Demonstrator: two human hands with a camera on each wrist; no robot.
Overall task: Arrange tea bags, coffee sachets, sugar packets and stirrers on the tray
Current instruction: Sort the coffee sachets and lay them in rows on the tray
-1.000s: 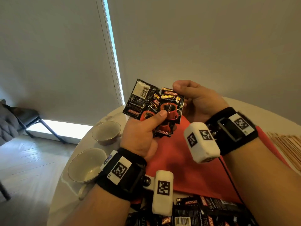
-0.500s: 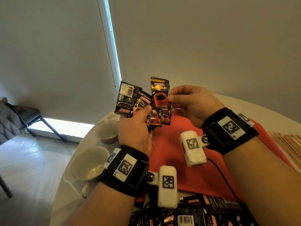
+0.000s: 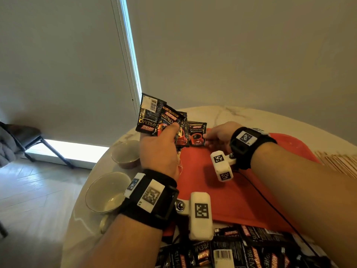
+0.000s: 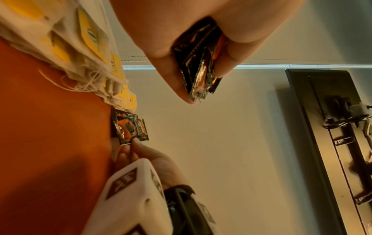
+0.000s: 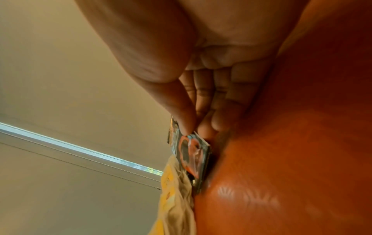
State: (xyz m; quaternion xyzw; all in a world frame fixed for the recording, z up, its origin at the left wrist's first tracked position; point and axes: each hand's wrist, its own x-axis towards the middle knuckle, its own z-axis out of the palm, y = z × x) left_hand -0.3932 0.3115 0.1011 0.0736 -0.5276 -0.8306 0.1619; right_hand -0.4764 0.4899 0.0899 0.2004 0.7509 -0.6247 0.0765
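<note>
Gripping a fan of sachets (image 3: 164,120), the left hand (image 3: 160,151) holds them up above the table's (image 3: 241,115) far left edge, thumb pressed on the front one. Head view: right hand (image 3: 218,135) pinches a single sachet (image 3: 197,133) by its edge, low at the far end of the red tray (image 3: 222,200). Two cups (image 3: 108,192) stand left of the tray. More sachets, a loose pile (image 3: 241,250), lie at the tray's near edge. Stirrers (image 3: 340,161) lie right of the tray.

Left wrist view: thumb and fingers (image 4: 237,52) clamp the fan edge-on. Tea bags (image 4: 80,52) with yellow tags sit in a row on the tray. Just past them, the right hand's fingertips (image 4: 135,143) hold the single sachet at the tray's edge.

Right wrist view: thumb (image 5: 181,114) and fingers nip the single sachet (image 5: 193,159), which is against the tray (image 5: 281,159) and touching the end of the tea-bag row (image 5: 175,198). Whether it lies flat cannot be told.
</note>
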